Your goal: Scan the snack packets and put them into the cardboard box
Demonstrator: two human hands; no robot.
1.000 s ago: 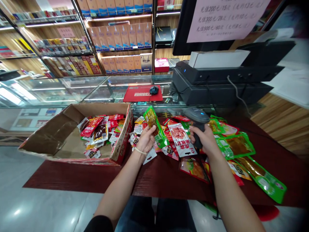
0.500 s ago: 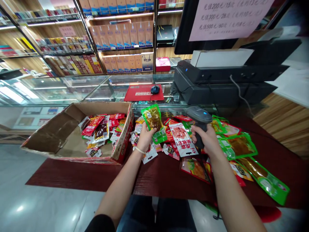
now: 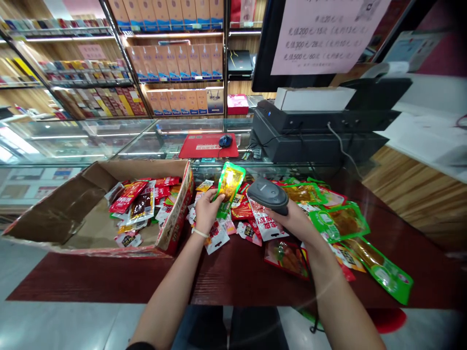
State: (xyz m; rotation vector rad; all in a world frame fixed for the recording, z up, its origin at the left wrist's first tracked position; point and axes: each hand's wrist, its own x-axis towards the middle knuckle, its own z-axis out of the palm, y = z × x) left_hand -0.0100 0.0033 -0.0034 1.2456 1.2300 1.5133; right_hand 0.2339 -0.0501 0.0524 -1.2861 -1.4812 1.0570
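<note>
My left hand (image 3: 206, 210) pinches a green-edged snack packet (image 3: 231, 184) by its lower left side and holds it up above the pile. In my right hand (image 3: 292, 221) is a dark grey handheld barcode scanner (image 3: 267, 193), its head tilted toward that packet. The fingers wrap round its grip, which is mostly hidden. Under the scanner lies a white and red snack packet (image 3: 270, 226), partly covered. Several green-edged packets (image 3: 343, 221) lie to the right of my right hand. Small red and white packets (image 3: 251, 231) are spread between my hands.
An open cardboard box (image 3: 87, 248) with several loose packets stands at left on the dark red table (image 3: 226, 287). Behind are a glass counter (image 3: 138, 138), a red mat (image 3: 193, 146) with a mouse (image 3: 225, 141), and a black cash register unit (image 3: 314, 143). A scanner cable (image 3: 314, 296) hangs by my right forearm.
My left hand has tilted the green-edged packet, so its front now catches glare. My right hand has turned the scanner leftward, bringing its head closer to the packet. The camera view has shifted slightly.
</note>
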